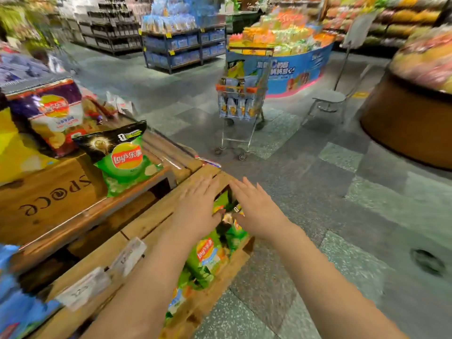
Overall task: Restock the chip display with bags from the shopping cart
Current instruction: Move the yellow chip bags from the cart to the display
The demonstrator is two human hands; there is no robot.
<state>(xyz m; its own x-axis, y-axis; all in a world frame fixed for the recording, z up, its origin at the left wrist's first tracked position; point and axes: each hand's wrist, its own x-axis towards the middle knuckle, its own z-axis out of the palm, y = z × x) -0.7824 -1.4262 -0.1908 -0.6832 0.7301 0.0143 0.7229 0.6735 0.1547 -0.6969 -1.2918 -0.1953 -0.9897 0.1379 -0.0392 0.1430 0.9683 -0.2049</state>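
Green chip bags stand in the low wooden crate of the display in front of me. My left hand and my right hand hover flat over the top of these bags, fingers straight, holding nothing. Another green chip bag lies on the upper wooden shelf, and a purple and white chip bag stands behind it. The shopping cart, with blue and yellow bags inside, is parked on the floor a few steps away.
A round blue promotional stand piled with bags rises behind the cart. A metal stool and a round brown display stand to the right. Price tags hang on the crate front. Tiled floor lies between me and the cart.
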